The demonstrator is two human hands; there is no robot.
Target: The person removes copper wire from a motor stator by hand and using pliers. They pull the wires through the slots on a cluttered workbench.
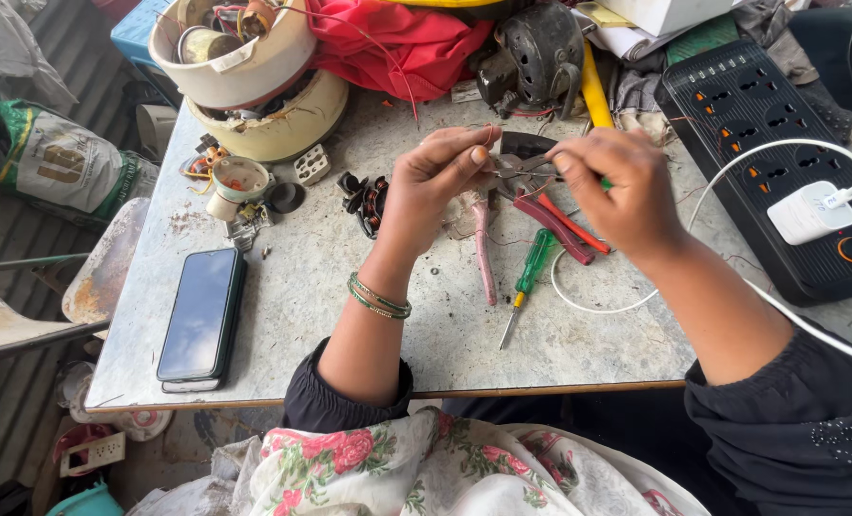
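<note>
Item: black phone (pixel 200 317) lying near the table (pixel 350 344) edge; green screwdriver (pixel 531 270) and red-handled pliers (pixel 564 227) lying beyond. Left hand (pixel 433 182) pinching a thin wire (pixel 491 137) above the tabletop, fingertips closed. Right hand (pixel 615 189) squeezing a small cutter (pixel 526 168) at it. Wire probably handling light, springy, easily kinked; best gripped close beside the blades. Black power strip (pixel 732 105) lying farthest.
</note>
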